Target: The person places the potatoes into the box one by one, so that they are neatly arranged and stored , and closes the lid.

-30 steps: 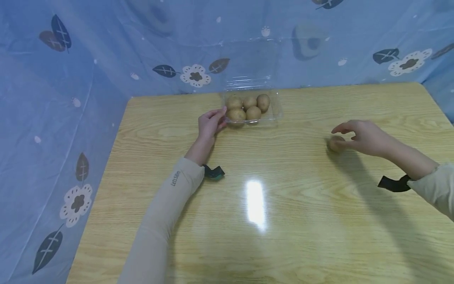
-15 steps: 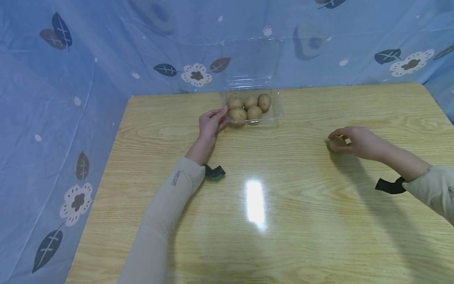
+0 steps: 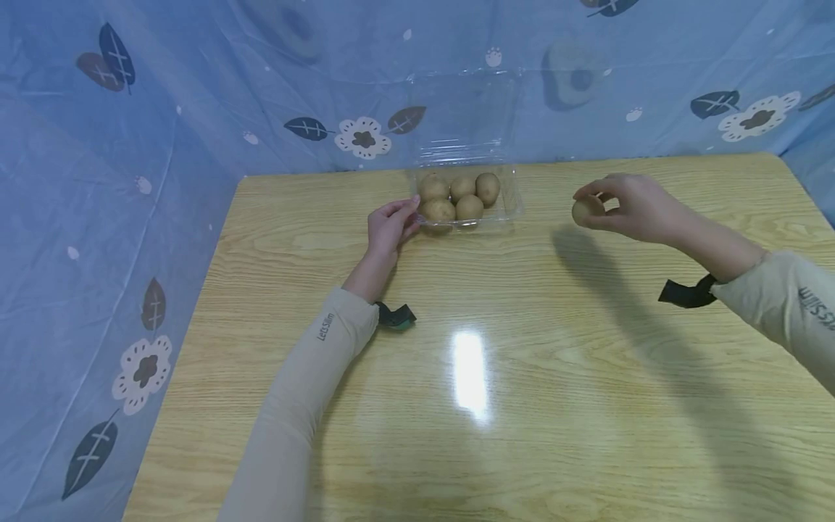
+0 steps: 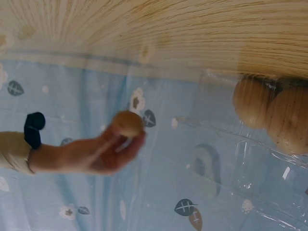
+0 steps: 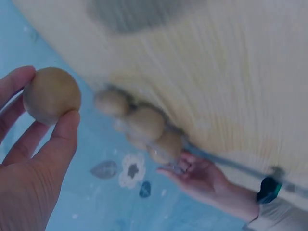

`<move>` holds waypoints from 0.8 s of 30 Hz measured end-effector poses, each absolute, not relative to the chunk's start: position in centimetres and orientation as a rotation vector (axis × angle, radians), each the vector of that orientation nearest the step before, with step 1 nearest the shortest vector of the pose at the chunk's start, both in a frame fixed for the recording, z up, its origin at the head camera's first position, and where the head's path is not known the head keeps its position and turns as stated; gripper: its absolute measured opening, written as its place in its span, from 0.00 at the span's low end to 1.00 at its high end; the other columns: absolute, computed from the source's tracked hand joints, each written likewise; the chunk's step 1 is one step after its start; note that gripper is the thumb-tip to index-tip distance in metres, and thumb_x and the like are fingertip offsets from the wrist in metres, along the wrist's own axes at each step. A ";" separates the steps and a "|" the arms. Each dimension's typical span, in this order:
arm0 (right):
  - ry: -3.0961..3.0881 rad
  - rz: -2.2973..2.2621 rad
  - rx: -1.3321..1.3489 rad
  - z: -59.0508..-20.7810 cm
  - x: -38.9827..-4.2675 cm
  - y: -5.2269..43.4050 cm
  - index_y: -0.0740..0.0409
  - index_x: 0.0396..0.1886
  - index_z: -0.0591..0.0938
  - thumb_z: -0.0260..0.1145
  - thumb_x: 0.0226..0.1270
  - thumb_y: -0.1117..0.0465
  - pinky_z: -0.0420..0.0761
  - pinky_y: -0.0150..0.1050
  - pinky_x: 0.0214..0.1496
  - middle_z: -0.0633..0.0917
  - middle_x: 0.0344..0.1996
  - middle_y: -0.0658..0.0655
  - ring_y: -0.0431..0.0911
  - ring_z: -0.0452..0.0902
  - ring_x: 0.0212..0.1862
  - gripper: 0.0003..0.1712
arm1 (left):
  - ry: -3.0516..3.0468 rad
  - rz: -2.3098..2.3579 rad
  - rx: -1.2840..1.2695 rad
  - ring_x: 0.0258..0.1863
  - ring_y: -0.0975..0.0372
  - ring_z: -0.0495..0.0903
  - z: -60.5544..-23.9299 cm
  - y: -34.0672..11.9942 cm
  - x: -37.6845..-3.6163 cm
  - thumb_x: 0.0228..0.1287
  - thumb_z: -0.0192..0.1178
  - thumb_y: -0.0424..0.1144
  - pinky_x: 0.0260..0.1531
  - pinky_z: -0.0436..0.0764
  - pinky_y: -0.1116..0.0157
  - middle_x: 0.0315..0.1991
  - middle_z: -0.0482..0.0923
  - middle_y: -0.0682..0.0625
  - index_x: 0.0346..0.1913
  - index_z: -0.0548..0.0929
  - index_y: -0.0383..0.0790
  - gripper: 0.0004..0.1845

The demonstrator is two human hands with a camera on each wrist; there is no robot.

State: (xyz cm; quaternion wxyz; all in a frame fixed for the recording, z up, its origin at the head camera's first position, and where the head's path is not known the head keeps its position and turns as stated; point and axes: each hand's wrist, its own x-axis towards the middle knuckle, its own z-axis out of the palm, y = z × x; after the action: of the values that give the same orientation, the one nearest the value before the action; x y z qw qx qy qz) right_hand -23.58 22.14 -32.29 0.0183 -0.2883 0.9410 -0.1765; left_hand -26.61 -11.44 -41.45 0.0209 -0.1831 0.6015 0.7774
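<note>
Head view, nearest zone: a glossy light-wood tabletop (image 3: 470, 406) carries two beige-sleeved forearms, each with a black wrist strap, and a bright light reflection lies between them. Middle zone: the right hand (image 3: 636, 206) is raised above the tabletop and pinches a small round brown potato (image 3: 586, 211) between thumb and curled fingertips, to the right of a clear plastic clamshell box (image 3: 509, 210), while the left hand (image 3: 388, 226) rests on the tabletop with relaxed fingers touching the box's left edge. Far zone: the box holds five similar brown potatoes (image 3: 457, 197), its lid stands open against a blue flower-and-leaf-patterned plastic sheet (image 3: 196, 94).
</note>
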 end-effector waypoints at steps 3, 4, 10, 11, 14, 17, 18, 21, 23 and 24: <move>2.904 -0.609 -0.874 -31.8 -24.5 20.2 0.66 0.48 0.78 0.65 0.58 0.62 0.80 0.49 0.36 0.80 0.44 0.67 0.59 0.76 0.44 0.19 | 1.860 2.413 -0.570 0.26 0.66 0.77 -41.5 -11.5 -26.6 0.54 0.65 0.40 0.31 0.84 0.71 0.30 0.77 0.52 0.38 0.82 0.34 0.13; 2.893 -0.633 -0.857 -31.7 -24.8 19.6 0.66 0.49 0.78 0.65 0.58 0.62 0.81 0.50 0.39 0.79 0.46 0.67 0.60 0.76 0.46 0.19 | 1.856 2.417 -0.571 0.26 0.66 0.77 -41.5 -11.5 -26.6 0.54 0.65 0.40 0.32 0.85 0.71 0.30 0.77 0.52 0.38 0.82 0.34 0.13; 2.834 -0.671 -0.798 -31.8 -26.5 15.5 0.65 0.52 0.76 0.62 0.61 0.59 0.79 0.52 0.46 0.78 0.50 0.65 0.60 0.74 0.51 0.21 | 1.849 2.428 -0.566 0.27 0.66 0.77 -41.7 -11.4 -26.6 0.54 0.66 0.39 0.34 0.85 0.70 0.31 0.77 0.52 0.38 0.81 0.33 0.12; 2.828 -0.669 -0.797 -31.9 -26.8 15.0 0.65 0.52 0.76 0.62 0.61 0.59 0.79 0.52 0.47 0.78 0.50 0.65 0.60 0.74 0.51 0.21 | 1.848 2.429 -0.566 0.27 0.66 0.77 -41.7 -11.4 -26.6 0.54 0.65 0.39 0.34 0.85 0.70 0.31 0.77 0.51 0.38 0.81 0.33 0.12; 2.820 -0.672 -0.811 -32.3 -27.6 13.7 0.67 0.53 0.75 0.62 0.60 0.61 0.79 0.52 0.48 0.77 0.51 0.66 0.61 0.74 0.50 0.22 | 1.845 2.432 -0.567 0.27 0.66 0.77 -41.7 -11.3 -26.7 0.54 0.66 0.38 0.34 0.85 0.70 0.31 0.77 0.51 0.38 0.81 0.33 0.12; 2.822 -0.683 -0.841 -32.9 -28.3 12.9 0.69 0.51 0.75 0.63 0.58 0.64 0.80 0.52 0.48 0.78 0.49 0.68 0.62 0.75 0.48 0.21 | 1.846 2.431 -0.564 0.28 0.66 0.77 -41.6 -11.3 -26.7 0.54 0.66 0.38 0.34 0.85 0.70 0.32 0.77 0.51 0.39 0.81 0.32 0.13; 2.820 -0.683 -0.848 -33.2 -28.5 12.6 0.70 0.51 0.75 0.62 0.58 0.64 0.79 0.51 0.48 0.78 0.49 0.69 0.62 0.75 0.48 0.21 | 1.845 2.431 -0.564 0.28 0.66 0.77 -41.6 -11.3 -26.7 0.54 0.66 0.38 0.34 0.85 0.70 0.32 0.77 0.51 0.40 0.81 0.32 0.13; 2.828 -0.663 -0.855 -34.0 -29.2 12.0 0.71 0.49 0.76 0.62 0.56 0.67 0.79 0.50 0.47 0.79 0.48 0.69 0.61 0.76 0.44 0.20 | 1.844 2.426 -0.565 0.28 0.66 0.77 -41.6 -11.4 -26.6 0.54 0.65 0.39 0.35 0.85 0.69 0.32 0.77 0.51 0.40 0.81 0.32 0.14; 2.828 -0.630 -0.846 -34.4 -29.5 11.5 0.71 0.48 0.77 0.61 0.56 0.68 0.77 0.50 0.48 0.78 0.48 0.69 0.60 0.75 0.44 0.19 | 1.840 2.424 -0.570 0.28 0.66 0.78 -41.5 -11.4 -26.6 0.54 0.65 0.39 0.36 0.85 0.68 0.32 0.77 0.51 0.40 0.81 0.33 0.14; 2.833 -0.597 -0.846 -34.5 -29.6 11.3 0.70 0.48 0.77 0.61 0.55 0.68 0.77 0.50 0.48 0.79 0.47 0.69 0.60 0.75 0.44 0.19 | 1.841 2.422 -0.576 0.27 0.66 0.78 -41.5 -11.4 -26.6 0.54 0.65 0.39 0.36 0.85 0.68 0.32 0.77 0.51 0.40 0.81 0.33 0.14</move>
State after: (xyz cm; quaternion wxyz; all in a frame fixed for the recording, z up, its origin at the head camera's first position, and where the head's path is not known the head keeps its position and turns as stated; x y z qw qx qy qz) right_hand -29.59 11.29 -34.54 0.0626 -0.2801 0.9374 -0.1975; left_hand -26.60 -11.44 -41.49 0.0229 -0.1859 0.5944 0.7820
